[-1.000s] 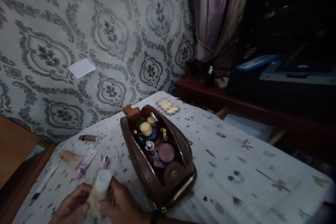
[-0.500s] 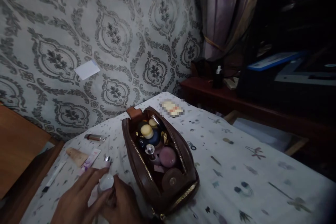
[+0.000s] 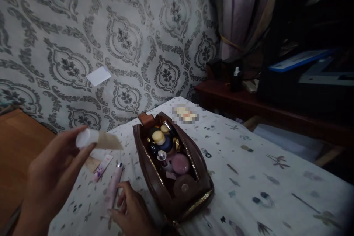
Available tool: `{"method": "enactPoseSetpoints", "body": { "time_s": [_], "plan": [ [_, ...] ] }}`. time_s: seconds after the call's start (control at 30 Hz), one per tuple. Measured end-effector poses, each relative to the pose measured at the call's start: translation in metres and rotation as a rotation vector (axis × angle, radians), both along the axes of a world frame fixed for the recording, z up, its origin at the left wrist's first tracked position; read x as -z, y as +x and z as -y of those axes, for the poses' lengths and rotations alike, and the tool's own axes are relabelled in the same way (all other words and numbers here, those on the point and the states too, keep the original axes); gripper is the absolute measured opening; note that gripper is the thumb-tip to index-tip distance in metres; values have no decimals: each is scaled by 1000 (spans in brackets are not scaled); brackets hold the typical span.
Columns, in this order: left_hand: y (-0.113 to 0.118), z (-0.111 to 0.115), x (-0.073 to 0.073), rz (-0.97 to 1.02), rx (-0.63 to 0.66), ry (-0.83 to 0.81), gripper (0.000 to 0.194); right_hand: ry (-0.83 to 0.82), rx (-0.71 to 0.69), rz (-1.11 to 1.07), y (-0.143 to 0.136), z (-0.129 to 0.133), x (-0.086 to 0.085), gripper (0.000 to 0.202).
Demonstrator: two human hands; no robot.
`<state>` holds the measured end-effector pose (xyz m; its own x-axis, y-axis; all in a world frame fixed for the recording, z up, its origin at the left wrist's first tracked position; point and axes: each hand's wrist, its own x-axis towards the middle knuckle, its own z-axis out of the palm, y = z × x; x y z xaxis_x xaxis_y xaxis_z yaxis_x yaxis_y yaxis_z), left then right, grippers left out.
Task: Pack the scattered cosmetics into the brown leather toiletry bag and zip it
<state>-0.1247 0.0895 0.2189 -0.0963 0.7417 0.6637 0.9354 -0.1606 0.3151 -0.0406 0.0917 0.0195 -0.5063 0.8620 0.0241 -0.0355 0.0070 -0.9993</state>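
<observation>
Left of the frame, my left hand [image 3: 55,166] has its thumb and fingers closed around the white-capped tube [image 3: 106,140], which tilts nearly sideways above the white printed cloth [image 3: 235,191]. At the lower centre-left, my right hand [image 3: 132,208] reaches to a slim pink tube [image 3: 114,188] lying on the cloth; thumb and index finger stand apart beside it, and I cannot tell whether they touch it. Just beyond, partly behind the held tube, lie a tan tube [image 3: 92,163] and a purple-printed tube [image 3: 103,167]. Near the centre sits my brown bag [image 3: 149,177], its zip open, holding a cream-lidded jar [image 3: 158,137], a round pink case [image 3: 180,164], a silver-topped bottle [image 3: 162,156] and other small things crowded together. Past its far end lies a pixelated flat item [image 3: 186,114]. A white card [image 3: 98,76] shows against the patterned wall [image 3: 149,25], and a small dark bottle [image 3: 236,81] stands at upper right on a reddish-brown ledge [image 3: 215,87].
</observation>
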Motion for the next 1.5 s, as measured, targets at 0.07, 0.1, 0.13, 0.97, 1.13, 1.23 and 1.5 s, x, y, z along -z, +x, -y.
{"method": "enactPoseSetpoints", "body": {
  "time_s": [0.07,0.1,0.13,0.97,1.13,1.23,1.5],
  "plan": [
    [21,-21,-13,70,95,79,46,43,-14,-27,1,-1,2,42],
    [29,-33,-15,51,152,73,43,67,-20,-42,1,-1,4,38],
    [35,-46,-16,7,180,52,42,93,-21,-54,1,-1,7,35],
    [54,-163,-20,-669,485,-592,31,93,-22,-112,-7,2,24,15],
    [48,-176,-10,-682,541,-694,33,105,-16,-123,-4,3,23,15],
    [45,-185,0,-684,573,-756,37,98,-23,-125,-4,3,23,14],
    [53,-201,13,-756,578,-871,38,69,-49,-79,-7,-1,23,12]
  ]
}}
